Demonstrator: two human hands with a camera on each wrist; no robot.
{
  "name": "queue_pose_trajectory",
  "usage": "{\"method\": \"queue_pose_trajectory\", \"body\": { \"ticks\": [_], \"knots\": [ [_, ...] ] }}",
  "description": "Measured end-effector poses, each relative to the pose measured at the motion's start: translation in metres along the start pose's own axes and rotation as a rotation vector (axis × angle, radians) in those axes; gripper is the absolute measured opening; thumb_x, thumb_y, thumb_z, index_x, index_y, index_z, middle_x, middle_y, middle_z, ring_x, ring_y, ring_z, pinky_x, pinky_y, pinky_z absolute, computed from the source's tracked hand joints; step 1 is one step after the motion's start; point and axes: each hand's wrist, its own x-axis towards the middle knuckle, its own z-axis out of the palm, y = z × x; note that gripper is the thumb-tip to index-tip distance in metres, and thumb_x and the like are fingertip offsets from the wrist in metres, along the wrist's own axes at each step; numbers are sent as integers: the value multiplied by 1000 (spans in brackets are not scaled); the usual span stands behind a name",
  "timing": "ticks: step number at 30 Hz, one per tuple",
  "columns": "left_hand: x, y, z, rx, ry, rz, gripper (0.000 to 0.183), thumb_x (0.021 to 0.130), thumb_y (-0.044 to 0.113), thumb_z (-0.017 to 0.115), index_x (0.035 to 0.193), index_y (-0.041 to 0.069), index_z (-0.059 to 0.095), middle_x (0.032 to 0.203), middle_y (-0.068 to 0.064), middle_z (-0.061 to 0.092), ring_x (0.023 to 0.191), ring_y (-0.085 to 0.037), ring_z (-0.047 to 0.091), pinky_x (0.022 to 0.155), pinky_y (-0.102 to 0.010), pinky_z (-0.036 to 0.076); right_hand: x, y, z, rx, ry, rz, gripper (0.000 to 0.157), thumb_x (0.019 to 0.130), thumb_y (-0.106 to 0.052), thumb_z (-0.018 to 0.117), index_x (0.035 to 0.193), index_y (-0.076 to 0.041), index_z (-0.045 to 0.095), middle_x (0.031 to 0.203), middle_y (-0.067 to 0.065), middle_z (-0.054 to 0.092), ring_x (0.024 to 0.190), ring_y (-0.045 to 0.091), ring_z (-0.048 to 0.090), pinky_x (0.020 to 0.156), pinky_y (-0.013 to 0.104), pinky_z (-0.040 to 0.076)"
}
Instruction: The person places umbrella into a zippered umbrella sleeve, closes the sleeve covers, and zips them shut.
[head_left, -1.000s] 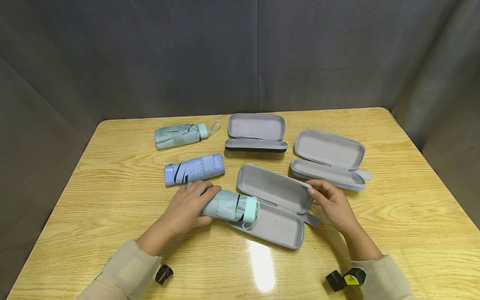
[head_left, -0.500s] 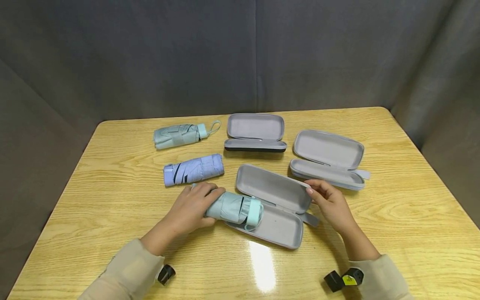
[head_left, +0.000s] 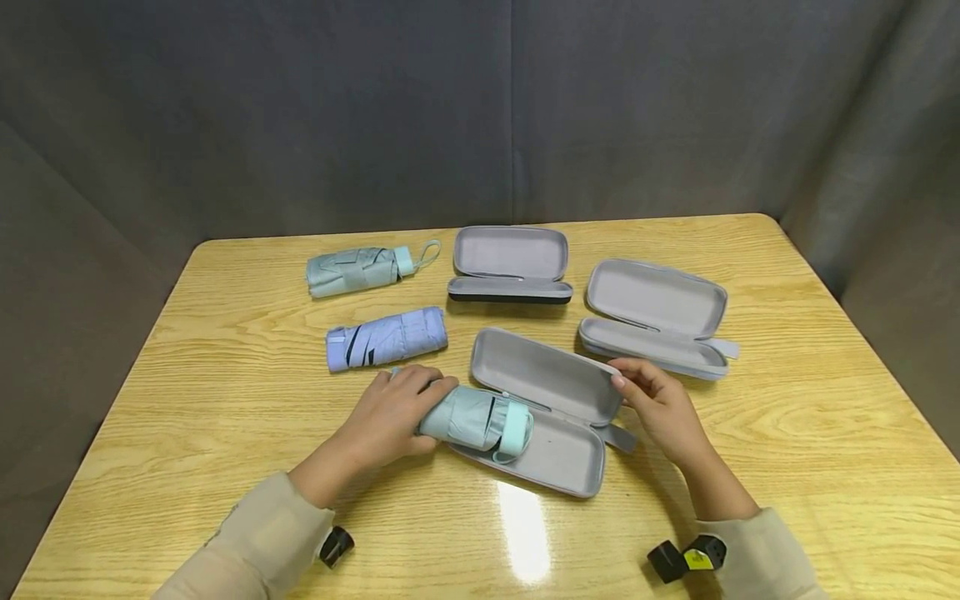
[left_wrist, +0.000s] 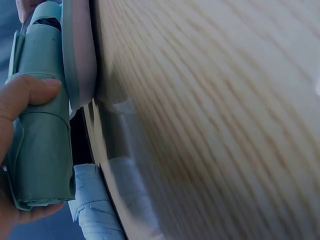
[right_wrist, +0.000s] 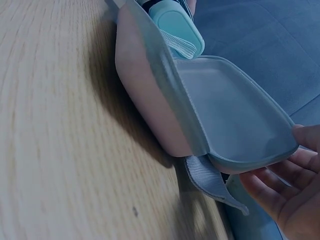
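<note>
My left hand point(head_left: 392, 415) grips a folded mint-green umbrella point(head_left: 467, 417) by its rear half, thumb across the cloth. The umbrella's pale handle point(right_wrist: 176, 25) with its wrist loop hangs over the lower half of an opened grey-lined case point(head_left: 564, 457), pink outside in the wrist views. At the case's right end, my right hand point(head_left: 666, 410) pinches the edge of the raised lid point(right_wrist: 235, 110) between thumb and fingers. A grey strap point(right_wrist: 212, 181) sticks out from the hinge end. In the left wrist view, the umbrella point(left_wrist: 42, 155) lies alongside the case wall.
A blue folded umbrella point(head_left: 390, 339) lies just behind my left hand, and another green one point(head_left: 356, 272) farther back. Two more opened cases stand behind: a black one point(head_left: 512, 297) in the middle and a grey-blue one point(head_left: 645, 350) at right. A dark curtain point(head_left: 360, 125) backs the table.
My left hand has moved slightly right, carrying the green umbrella farther over the case's lower half. My right hand stays on the lid edge.
</note>
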Motion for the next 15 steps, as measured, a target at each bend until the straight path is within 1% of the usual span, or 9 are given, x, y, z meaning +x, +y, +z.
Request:
{"method": "queue_pose_trajectory", "body": {
  "ticks": [10, 15],
  "knots": [
    [3, 3, 2, 5, -14, 14, 64, 66, 32, 68, 123, 14, 45, 114, -6, 47, 107, -24, 41, 77, -47, 38, -1, -2, 2, -12, 21, -6, 28, 89, -16, 48, 106, 6, 52, 95, 18, 55, 78, 10, 53, 66, 28, 47],
    [5, 6, 3, 2, -19, 27, 62, 66, 30, 68, 122, 15, 46, 115, -6, 47, 108, -24, 41, 78, -48, 37, -2, -2, 3, -14, 31, 6, 29, 89, -17, 48, 106, 6, 52, 94, 18, 55, 77, 10, 53, 65, 28, 47]
  ]
}}
